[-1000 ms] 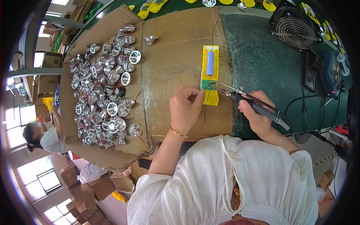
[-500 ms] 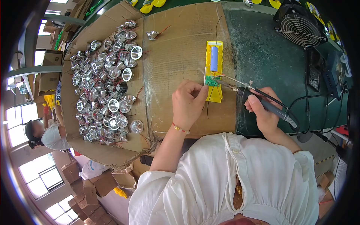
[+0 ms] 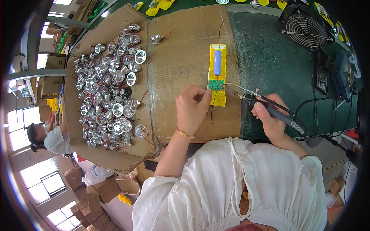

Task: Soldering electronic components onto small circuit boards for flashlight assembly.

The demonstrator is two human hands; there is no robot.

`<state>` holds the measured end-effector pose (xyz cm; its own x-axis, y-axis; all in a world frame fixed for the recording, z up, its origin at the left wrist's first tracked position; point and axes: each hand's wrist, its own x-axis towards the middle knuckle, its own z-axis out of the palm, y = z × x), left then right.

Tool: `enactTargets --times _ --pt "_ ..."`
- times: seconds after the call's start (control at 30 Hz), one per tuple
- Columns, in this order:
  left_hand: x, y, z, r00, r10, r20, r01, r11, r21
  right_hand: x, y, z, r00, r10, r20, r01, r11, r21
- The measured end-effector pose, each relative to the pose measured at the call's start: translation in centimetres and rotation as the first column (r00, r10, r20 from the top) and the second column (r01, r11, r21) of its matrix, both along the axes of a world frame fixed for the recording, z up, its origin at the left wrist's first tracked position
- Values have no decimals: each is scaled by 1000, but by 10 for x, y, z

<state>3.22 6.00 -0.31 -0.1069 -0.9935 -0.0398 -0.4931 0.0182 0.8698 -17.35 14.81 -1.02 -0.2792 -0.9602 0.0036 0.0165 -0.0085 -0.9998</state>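
Through the head camera I see the yellow housing (image 3: 218, 101) lying lengthwise between the two hands. In it, the blue battery cell (image 3: 217, 62) is on the far side and the green circuit board (image 3: 214, 85) is nearer to the person. The left hand (image 3: 192, 107) has its thumb and index finger brought narrowly together at the left edge of the board; I cannot tell whether they pinch something. The right hand (image 3: 272, 118) has its fingers wrapped around the soldering iron (image 3: 276, 114), whose tip and thin bent metal tube (image 3: 239, 87) point to the right edge of the board. Whether the tip touches, I cannot tell. Thin dark wires extend from both ends of the housing.

Under the housing, a brown cardboard sheet (image 3: 181, 57) covers part of the green surface (image 3: 266, 65). One loose reflector (image 3: 155, 39) sits on its far left. At the far right I find a fan (image 3: 306, 32) with a round wire grille, and near it a blue box-shaped unit (image 3: 343, 73). Yellow pieces (image 3: 165, 4) line the far edge. In the room on the left, another person (image 3: 57, 139) is beside the windows (image 3: 42, 179).

The open carton (image 3: 101, 161) at left holds many silvery reflectors (image 3: 117, 110) with thin red wires, piled together. Brown boxes (image 3: 108, 190) stand on the floor at near left.
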Motion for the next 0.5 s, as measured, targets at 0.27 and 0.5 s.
enactTargets --times 0.27,0.5 --pt "0 6 -9 985 -80 -154 68 994 -83 1 -1 0 1000 8 -23 -9 1000 -29" --pt "-4 1 -11 993 -97 65 104 987 -124 3 -4 -1 988 9 -157 -20 997 -68"
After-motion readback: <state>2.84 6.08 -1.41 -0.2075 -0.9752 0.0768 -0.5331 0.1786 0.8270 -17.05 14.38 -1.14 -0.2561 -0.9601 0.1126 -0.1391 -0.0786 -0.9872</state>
